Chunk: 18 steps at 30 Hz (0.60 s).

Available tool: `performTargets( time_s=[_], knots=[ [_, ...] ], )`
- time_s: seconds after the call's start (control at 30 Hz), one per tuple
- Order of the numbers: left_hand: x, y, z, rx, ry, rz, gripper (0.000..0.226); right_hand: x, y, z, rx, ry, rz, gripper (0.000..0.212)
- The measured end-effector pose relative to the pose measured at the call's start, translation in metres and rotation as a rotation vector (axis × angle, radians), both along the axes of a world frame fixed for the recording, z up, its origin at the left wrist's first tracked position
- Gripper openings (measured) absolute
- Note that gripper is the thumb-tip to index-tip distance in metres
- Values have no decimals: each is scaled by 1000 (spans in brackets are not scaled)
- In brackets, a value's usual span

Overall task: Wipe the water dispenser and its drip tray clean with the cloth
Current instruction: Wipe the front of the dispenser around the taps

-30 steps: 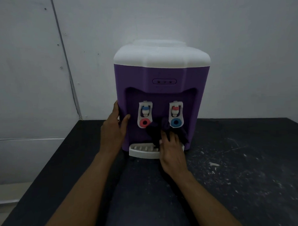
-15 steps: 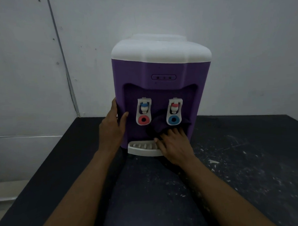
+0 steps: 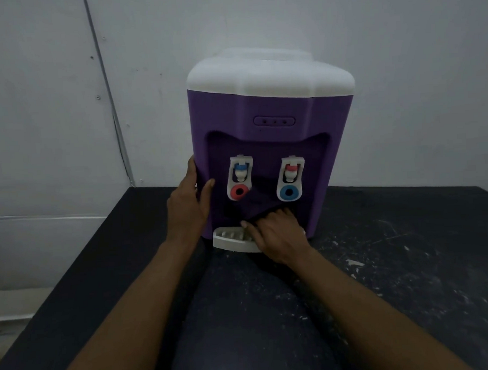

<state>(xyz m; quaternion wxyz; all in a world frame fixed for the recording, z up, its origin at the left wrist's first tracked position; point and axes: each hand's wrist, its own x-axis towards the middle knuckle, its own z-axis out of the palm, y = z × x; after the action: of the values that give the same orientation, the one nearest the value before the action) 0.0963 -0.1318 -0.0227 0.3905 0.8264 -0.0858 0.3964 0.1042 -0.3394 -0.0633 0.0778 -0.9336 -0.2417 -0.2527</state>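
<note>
Purple plastic water dispenser point(image 3: 273, 110) with its white domed lid point(image 3: 268, 74) stands on the black speckled tabletop point(image 3: 408, 261), its back close to the pale grey wall point(image 3: 342, 18). Open tabletop lies to its right and in front of it toward me; on its left the table's edge is nearer. The white slotted drip tray point(image 3: 228, 240) juts out at the foot of the front, its left half bare, its right half under my right hand point(image 3: 278, 235). The recess above is tight: the tap with the red ring point(image 3: 239, 182) and the tap with the blue ring point(image 3: 289, 183) hang just over the dark crumpled cloth point(image 3: 255, 209).

A second ago my right hand stood upright between the taps; now it is low over the tray, and the cloth has come down with it. My left hand point(image 3: 186, 207) has kept its place.

That left hand lies flat and relaxed on the dispenser's left corner, fingers along the side, thumb on the front face. My right fingers bend onto the cloth and seem to grasp it, though dark cloth against dark recess blurs where it ends; the thumb points left across the tray.
</note>
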Motion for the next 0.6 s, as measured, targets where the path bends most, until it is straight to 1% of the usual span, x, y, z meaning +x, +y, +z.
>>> performTargets(
  time_s=[0.1, 0.17, 0.23, 0.33, 0.43, 0.5, 0.6],
  knots=[
    [0, 0, 1, 4, 13, -9, 66, 6, 15, 2, -115, 13, 65, 44],
    [1, 3, 2, 29, 18, -10, 66, 8, 18, 2, -192, -10, 86, 51],
    [1, 5, 3, 50, 20, -8, 66, 8, 12, 4, -212, -77, 99, 62],
    [0, 7, 4, 56, 32, -16, 67, 6, -5, 3, -204, -104, 42, 70],
    [-1, 6, 3, 26, 44, -20, 67, 3, -5, -6, -164, -37, -82, 79],
    [-1, 3, 2, 17, 38, -17, 66, 4, 6, -9, -101, 4, -99, 79],
    [-1, 2, 1, 1, 24, -10, 65, 5, 29, -8, -17, 28, -41, 72]
  ],
)
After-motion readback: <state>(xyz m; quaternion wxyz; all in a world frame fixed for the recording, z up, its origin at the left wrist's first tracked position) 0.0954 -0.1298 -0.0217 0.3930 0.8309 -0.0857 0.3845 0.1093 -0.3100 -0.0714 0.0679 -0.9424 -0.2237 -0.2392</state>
